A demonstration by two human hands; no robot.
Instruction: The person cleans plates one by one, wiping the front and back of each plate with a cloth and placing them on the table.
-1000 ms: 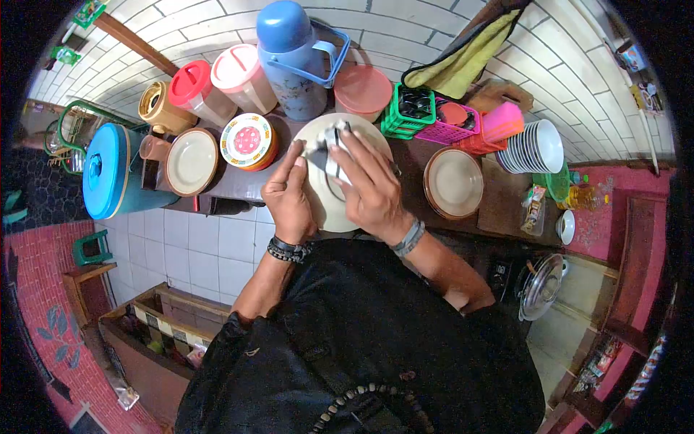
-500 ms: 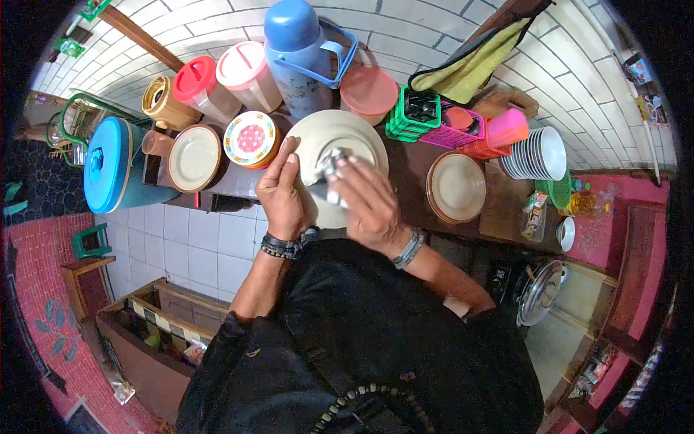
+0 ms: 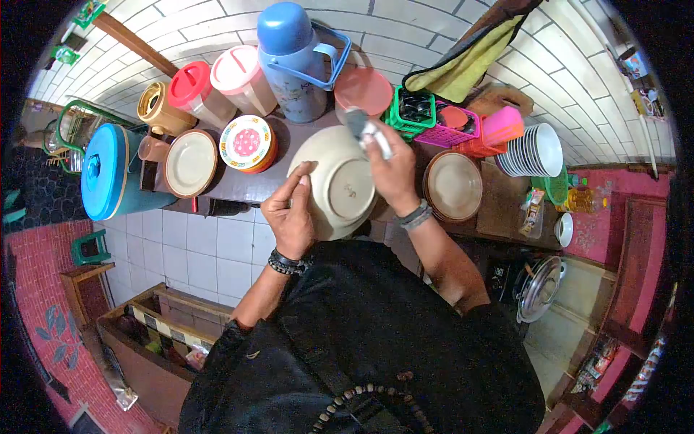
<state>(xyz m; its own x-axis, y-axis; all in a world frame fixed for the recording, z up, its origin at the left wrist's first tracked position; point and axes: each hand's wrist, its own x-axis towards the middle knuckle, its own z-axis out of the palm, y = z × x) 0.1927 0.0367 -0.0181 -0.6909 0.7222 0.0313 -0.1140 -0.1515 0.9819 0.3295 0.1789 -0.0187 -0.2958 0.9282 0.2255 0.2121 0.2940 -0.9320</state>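
My left hand (image 3: 289, 210) grips a cream plate (image 3: 336, 188) by its left side, with the thumb and fingers at the rim. The plate is tilted, and its underside with a foot ring and a small mark faces me. Closed around a grey and white cloth (image 3: 367, 130), my right hand (image 3: 394, 163) is at the plate's upper right edge. Whether the cloth touches the plate there I cannot tell. To the right lies a stack of brown-rimmed plates (image 3: 454, 186). On the left are another brown-rimmed plate (image 3: 191, 163) and a stack of patterned bowls or plates (image 3: 247, 143).
Along the wall stand a blue thermos (image 3: 293, 65), lidded containers (image 3: 242, 76) and a pink-lidded tub (image 3: 363, 92). Baskets (image 3: 416, 112) and stacked white bowls (image 3: 535, 150) are at right. A blue cooler (image 3: 105, 172) stands at the left end; a lidded pan (image 3: 538, 289) is at lower right.
The plate has turned from its front face to its underside. My right hand with the cloth has moved from the plate's middle to its upper right edge.
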